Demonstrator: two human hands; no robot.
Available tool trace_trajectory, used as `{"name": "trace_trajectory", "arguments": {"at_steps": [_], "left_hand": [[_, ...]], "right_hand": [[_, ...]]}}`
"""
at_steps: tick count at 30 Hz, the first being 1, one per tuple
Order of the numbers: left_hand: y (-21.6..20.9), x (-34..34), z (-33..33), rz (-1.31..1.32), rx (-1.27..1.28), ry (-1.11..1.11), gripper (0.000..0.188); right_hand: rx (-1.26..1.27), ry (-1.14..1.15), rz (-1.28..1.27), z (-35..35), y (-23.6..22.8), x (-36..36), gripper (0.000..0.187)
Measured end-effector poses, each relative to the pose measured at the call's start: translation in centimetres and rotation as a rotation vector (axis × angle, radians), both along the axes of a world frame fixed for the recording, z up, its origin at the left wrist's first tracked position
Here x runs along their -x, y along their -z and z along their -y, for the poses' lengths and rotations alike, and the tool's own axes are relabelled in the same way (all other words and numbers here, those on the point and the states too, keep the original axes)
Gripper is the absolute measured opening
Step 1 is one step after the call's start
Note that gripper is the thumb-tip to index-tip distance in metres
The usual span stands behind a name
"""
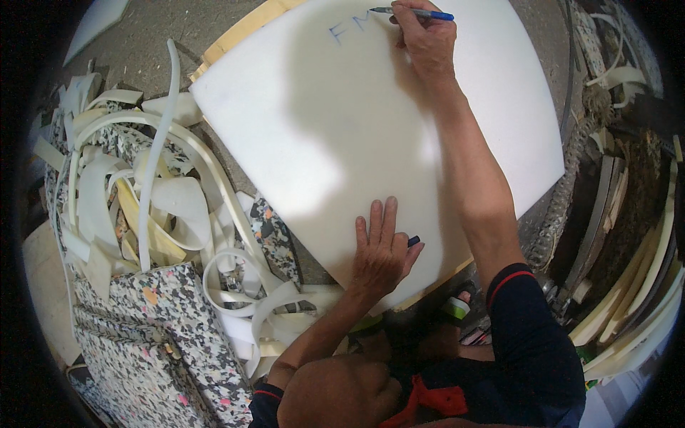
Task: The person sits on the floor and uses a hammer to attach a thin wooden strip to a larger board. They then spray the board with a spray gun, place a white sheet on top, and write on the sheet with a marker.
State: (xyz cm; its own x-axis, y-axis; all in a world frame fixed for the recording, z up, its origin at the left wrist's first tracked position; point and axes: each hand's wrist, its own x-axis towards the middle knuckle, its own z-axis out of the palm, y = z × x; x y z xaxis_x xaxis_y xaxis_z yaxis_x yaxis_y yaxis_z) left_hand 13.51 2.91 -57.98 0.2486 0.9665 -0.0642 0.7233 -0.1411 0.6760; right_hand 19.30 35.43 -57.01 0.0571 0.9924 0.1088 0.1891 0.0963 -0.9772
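Observation:
A large white foam sheet (499, 143) lies before me, with my own shadow across its middle. Near its far edge my right hand (428, 46) grips a blue pen (432, 13), its tip on or just above the surface. Blue hand-drawn strokes (349, 28) show just left of the tip. My left hand (378, 250) rests on the near part of the sheet, fingers stretched out. A small dark blue pen cap (413, 241) is tucked between its thumb and forefinger.
Tangled white and cream foam offcuts (171, 207) heap up at the left, above speckled multicoloured foam blocks (143, 342). A yellowish layer (242, 28) sticks out beneath the sheet. Curved foam strips (642, 285) and a ridged hose (560, 207) lie at the right.

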Motion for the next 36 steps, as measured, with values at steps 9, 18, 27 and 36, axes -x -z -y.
{"name": "trace_trajectory", "arguments": {"at_steps": [9, 18, 27, 36], "left_hand": [[0.0, 0.0, 0.0, -0.003, -0.007, -0.002, 0.041], [-0.1, 0.3, -0.3, 0.011, -0.022, 0.006, 0.042], [-0.1, -0.4, -0.1, -0.021, 0.088, -0.016, 0.042], [-1.8, 0.4, -2.2, 0.053, -0.027, -0.066, 0.033]], "right_hand": [[0.086, 0.06, 0.081, 0.7, -1.0, 0.6, 0.011], [0.005, 0.089, -0.031, -0.6, 1.3, -1.1, 0.01], [0.051, 0.011, 0.068, -2.1, -0.7, -3.7, 0.012], [-0.067, 0.01, 0.125, -1.7, 1.3, -4.0, 0.018]]}}
